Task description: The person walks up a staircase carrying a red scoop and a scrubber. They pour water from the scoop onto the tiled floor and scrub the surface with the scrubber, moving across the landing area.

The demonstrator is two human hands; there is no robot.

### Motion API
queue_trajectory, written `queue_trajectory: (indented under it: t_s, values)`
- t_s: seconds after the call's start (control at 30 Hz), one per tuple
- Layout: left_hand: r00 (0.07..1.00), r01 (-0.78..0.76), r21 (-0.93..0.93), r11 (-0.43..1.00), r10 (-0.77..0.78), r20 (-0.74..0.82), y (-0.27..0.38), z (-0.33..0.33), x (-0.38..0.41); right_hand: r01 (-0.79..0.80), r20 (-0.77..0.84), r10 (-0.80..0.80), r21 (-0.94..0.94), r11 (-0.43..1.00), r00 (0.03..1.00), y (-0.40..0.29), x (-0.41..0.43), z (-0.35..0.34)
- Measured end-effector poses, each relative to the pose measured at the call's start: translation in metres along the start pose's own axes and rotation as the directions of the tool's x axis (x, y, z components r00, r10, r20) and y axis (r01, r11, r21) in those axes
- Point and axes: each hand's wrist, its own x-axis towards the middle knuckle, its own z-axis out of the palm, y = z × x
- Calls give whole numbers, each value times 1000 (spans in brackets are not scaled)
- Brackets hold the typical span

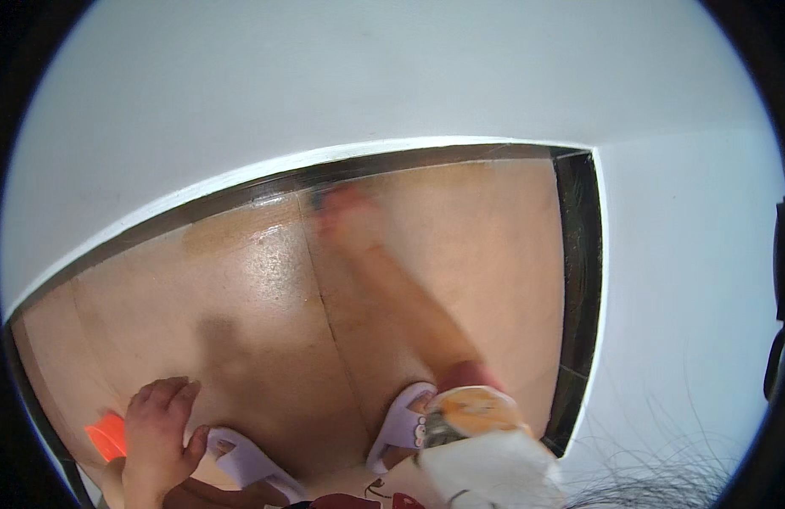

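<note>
My right hand [351,216] reaches down to the floor by the dark skirting tile [252,192] and is smeared by motion blur. A small dark patch [317,198] shows at its fingertips; blur hides what it is and whether the hand grips it. Low on the left, my left hand [163,426] hovers or rests with the thumb apart from the loosely bent fingers, and nothing shows in it. Partly behind that hand is a bright orange-red object [107,438], too hidden to name.
Beige floor tiles [271,331] have a shiny, wet-looking patch near the skirting. White walls [367,76] meet at a corner on the right, where dark skirting [580,286] continues. My feet wear lilac slippers [249,461]. Dark objects [781,261] sit at the right rim.
</note>
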Motion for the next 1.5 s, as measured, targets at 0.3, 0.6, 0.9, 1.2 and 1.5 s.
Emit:
queue_trajectory:
  t_s: [0.3, 0.6, 0.9, 1.2, 1.5]
  values:
    - [990, 134, -17, 991, -133, 37, -15, -7, -53, -434, 211, 406, 108, 894, 889, -66, 19, 5]
    - [966, -257, -138, 956, 257, -17, 0, 15, 32, -187, 347, 218, -121, 975, 912, -71, 15, 5]
    - [871, -491, 56, 869, 491, 12, 9, -10, 14, -438, -1, 491, -452, 777, 871, 36, -106, -183]
    - [896, -444, -7, 896, 444, -4, 17, -1, -17, -378, 443, 419, -182, 908, 793, -176, 62, 53]
    - [936, -342, -1, 940, 341, -92, 0, -5, -43, -234, 611, 394, -327, 916, 686, -105, 9, -82]
